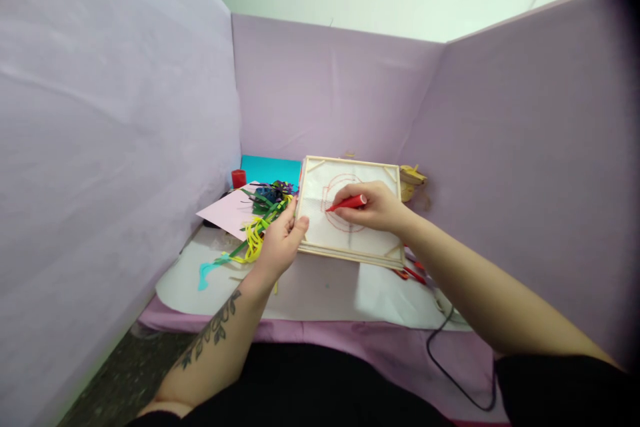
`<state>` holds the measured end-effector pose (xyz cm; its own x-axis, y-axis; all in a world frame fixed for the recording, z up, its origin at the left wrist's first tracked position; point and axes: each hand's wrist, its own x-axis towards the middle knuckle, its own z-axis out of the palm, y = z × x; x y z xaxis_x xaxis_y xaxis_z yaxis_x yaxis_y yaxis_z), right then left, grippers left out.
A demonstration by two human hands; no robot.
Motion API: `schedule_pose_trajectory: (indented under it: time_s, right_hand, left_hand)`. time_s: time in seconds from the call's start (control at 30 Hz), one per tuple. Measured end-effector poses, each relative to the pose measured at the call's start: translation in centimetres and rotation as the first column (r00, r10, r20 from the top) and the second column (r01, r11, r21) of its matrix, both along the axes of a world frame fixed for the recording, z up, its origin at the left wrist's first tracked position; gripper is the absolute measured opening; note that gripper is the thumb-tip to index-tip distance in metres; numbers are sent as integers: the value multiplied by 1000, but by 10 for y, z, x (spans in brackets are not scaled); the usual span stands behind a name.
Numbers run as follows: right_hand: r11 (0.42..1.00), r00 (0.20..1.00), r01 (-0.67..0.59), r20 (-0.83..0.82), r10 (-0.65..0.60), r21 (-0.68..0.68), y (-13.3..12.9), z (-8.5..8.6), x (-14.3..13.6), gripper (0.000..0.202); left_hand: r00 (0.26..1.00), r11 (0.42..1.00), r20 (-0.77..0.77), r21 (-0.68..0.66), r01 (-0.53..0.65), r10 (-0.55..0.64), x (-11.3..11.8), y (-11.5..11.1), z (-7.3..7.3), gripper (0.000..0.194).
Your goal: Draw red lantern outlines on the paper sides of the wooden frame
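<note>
My right hand [373,207] is closed round a red marker [353,203], its tip down on a white canvas sheet in a wooden frame [320,167]. Red curved lines of a round drawing [330,187] show on the white surface, partly covered by my right hand. At the frame's left edge, my left hand [285,237] grips the frame, thumb on the front and fingers behind. Another wooden frame seems to lie underneath. Yellow and green paper strips [255,237] lie just beyond my left hand.
On the left are a pink sheet [230,210], a turquoise sheet [270,170], a red cup-like object [239,178] and a light blue strip [210,270]. A yellow item [413,180] stands behind the frame. A dark cable [450,373] hangs over the front edge. Lilac panels [335,87] enclose three sides.
</note>
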<state>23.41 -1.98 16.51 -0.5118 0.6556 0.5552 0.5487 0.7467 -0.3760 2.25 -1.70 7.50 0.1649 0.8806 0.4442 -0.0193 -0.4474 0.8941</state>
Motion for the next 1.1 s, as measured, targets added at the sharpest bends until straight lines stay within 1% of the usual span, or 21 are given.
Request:
schedule_pose_trajectory:
  time_s: [0.37, 0.5, 0.63, 0.8, 0.97, 1.1]
  right_hand:
    - [999, 1000, -12, 12, 13, -42, -1, 1, 3, 7]
    - [997, 1000, -26, 15, 27, -78, -1, 3, 3, 4]
    - [998, 1000, -22, 12, 23, -64, -2, 3, 3, 5]
    - [993, 1000, -24, 15, 25, -115, -4, 3, 3, 4]
    - [995, 999, -26, 34, 29, -95, -3, 4, 4, 5]
    - [989, 999, -35, 24, 39, -144, -4, 4, 5, 5]
  left_hand:
    - [1000, 1000, 9, -4, 12, -12, 0, 0, -1, 69]
    - [1000, 1000, 11, -3, 9, -9, 0, 0, -1, 70]
    - [1000, 1000, 2, -12, 0, 0, 0, 0, -1, 72]
    - [1000, 1000, 9, -18, 3, -3, 0, 0, -2, 72]
    - [1000, 1000, 10, -11, 3, -3, 0, 0, -2, 70]
    - [1000, 1000, 13, -12, 7, -7, 0, 0, -3, 71]
